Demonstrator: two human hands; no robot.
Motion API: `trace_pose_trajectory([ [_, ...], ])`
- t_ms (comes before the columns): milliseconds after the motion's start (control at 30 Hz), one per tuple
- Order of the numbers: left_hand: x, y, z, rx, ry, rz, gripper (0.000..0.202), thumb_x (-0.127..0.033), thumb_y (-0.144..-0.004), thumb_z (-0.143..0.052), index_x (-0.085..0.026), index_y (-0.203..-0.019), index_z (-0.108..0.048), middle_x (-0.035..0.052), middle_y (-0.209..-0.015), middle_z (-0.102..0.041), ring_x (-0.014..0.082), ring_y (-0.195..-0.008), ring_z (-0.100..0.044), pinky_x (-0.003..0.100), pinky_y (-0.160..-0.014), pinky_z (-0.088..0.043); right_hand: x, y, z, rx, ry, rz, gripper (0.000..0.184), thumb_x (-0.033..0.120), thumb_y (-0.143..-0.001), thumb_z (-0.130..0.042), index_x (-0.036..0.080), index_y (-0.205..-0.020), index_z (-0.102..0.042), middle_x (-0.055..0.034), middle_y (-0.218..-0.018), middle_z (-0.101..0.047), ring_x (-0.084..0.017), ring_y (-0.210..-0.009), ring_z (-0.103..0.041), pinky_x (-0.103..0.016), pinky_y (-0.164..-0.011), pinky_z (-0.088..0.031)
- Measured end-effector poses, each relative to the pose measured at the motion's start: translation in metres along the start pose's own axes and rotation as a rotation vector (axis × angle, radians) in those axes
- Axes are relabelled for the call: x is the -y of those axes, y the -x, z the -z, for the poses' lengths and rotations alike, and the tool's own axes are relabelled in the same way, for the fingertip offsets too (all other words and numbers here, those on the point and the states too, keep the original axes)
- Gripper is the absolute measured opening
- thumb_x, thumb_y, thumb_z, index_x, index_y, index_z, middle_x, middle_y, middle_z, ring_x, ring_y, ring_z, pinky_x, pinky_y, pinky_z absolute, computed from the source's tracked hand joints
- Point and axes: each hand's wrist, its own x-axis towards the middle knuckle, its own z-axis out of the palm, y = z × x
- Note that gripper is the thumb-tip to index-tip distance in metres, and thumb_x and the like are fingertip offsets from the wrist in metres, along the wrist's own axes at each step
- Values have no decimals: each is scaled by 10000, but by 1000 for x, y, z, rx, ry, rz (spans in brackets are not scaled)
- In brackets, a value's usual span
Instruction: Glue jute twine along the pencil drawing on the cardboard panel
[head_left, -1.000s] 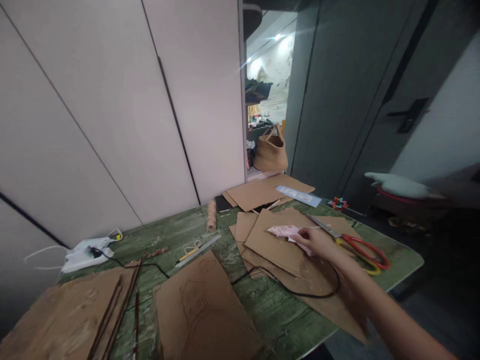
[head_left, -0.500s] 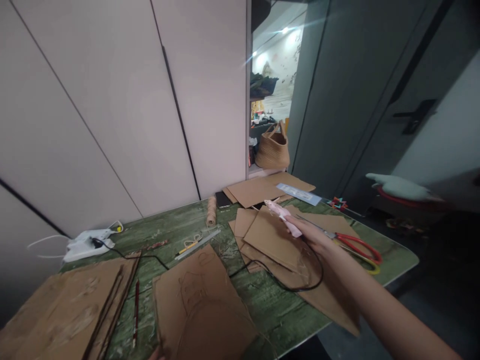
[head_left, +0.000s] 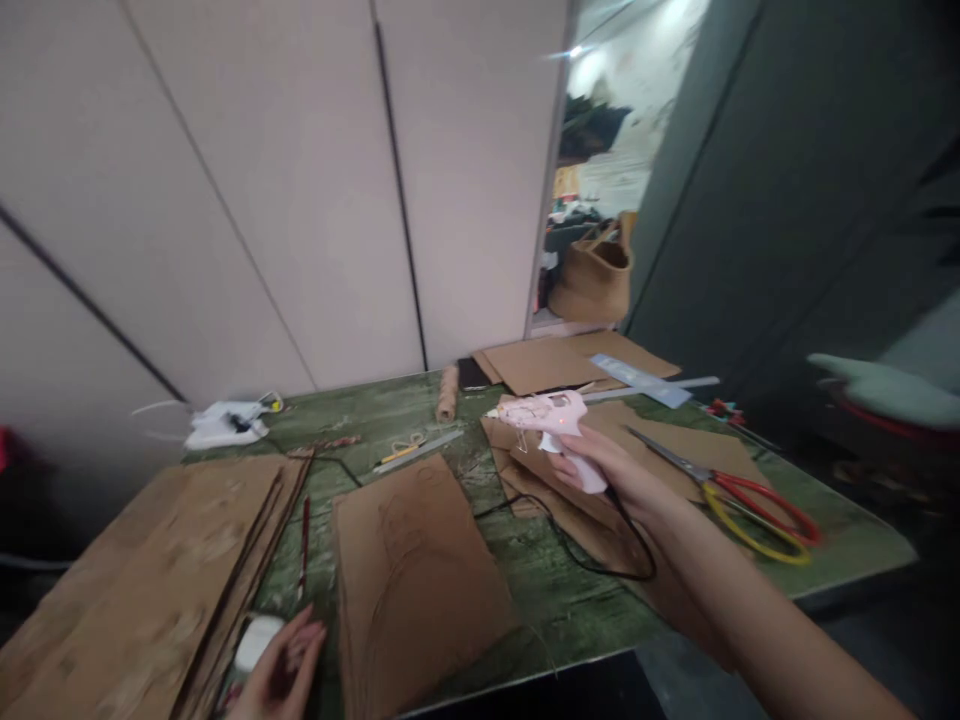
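Observation:
My right hand (head_left: 589, 465) is wrapped round the handle of a pale pink hot glue gun (head_left: 547, 412), fingers at its trigger. Its nozzle points left, a glue stick (head_left: 679, 385) sticks out behind, and a small red light glows on its body. The gun is held above a stack of cardboard pieces (head_left: 630, 445). At the lower left, my left hand (head_left: 281, 665) has loosely curled fingers with a gap at the thumb. A small white object (head_left: 259, 640) lies right beside it. Between the hands lies a cardboard sheet (head_left: 427, 590) with a pencil drawing and twine on it.
Large cardboard sheets (head_left: 150, 580) lie left, beside a dark red pencil (head_left: 304, 545). Scissors (head_left: 757, 510) with red and yellow handles lie right. A twine roll (head_left: 448, 392), yellow cutter (head_left: 401, 452), ruler (head_left: 637, 380) and white power strip (head_left: 229, 425) sit farther back. The gun's black cord crosses the table.
The glue gun has been raised and turned so its nozzle points left, its glue stick now showing. My left hand has come into view at the lower left. The view has shifted left.

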Motion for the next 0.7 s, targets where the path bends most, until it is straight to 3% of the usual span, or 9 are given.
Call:
trace_pose_trajectory([
  [100,-10,12,4,-92,-11,-1,603,-692,-523,-812,-193,-859,-762,62,-848,-791,239,-769,-753,307,-760,-631,-21,10,-26,62,8,-11,470,599,-770,-731,165,-913,-622,62,-530,-423,-77,-456,-345,-238,-439,-246],
  [233,-15,27,14,-183,-57,-57,530,-655,-576,-803,-186,-819,-760,59,-800,-780,223,-711,-736,308,-713,-614,-55,24,-51,258,204,-201,562,715,-735,-692,163,-808,-625,46,-509,-448,-82,-451,-358,-238,-439,-234],
  [333,-16,41,21,-177,-145,-118,428,-599,-735,-729,-182,-831,-747,18,-650,-713,176,-599,-676,262,-606,-564,-79,35,-68,409,365,-330,612,780,-700,-670,174,-736,-585,39,-541,-485,-83,-480,-396,-225,-464,-268],
  [400,-15,52,21,-160,-216,-186,350,-524,-850,-647,-186,-854,-739,12,-642,-689,167,-598,-655,262,-609,-546,-94,41,-80,475,437,-393,643,820,-683,-639,184,-730,-561,48,-545,-478,-82,-476,-393,-223,-462,-268],
  [533,-10,75,7,-88,-354,-388,195,-349,-933,-586,-217,-972,-724,68,-978,-751,227,-961,-692,372,-893,-530,-117,54,-102,532,500,-464,673,861,-668,-592,194,-749,-547,45,-578,-498,-89,-493,-399,-228,-474,-297],
  [700,5,92,-15,-56,-563,-443,305,-217,-960,-512,-250,-1240,-630,92,-1341,-647,274,-1346,-502,530,-1125,-315,-131,62,-105,509,613,-471,666,866,-662,-566,205,-745,-566,23,-592,-541,-128,-525,-469,-259,-509,-384],
])
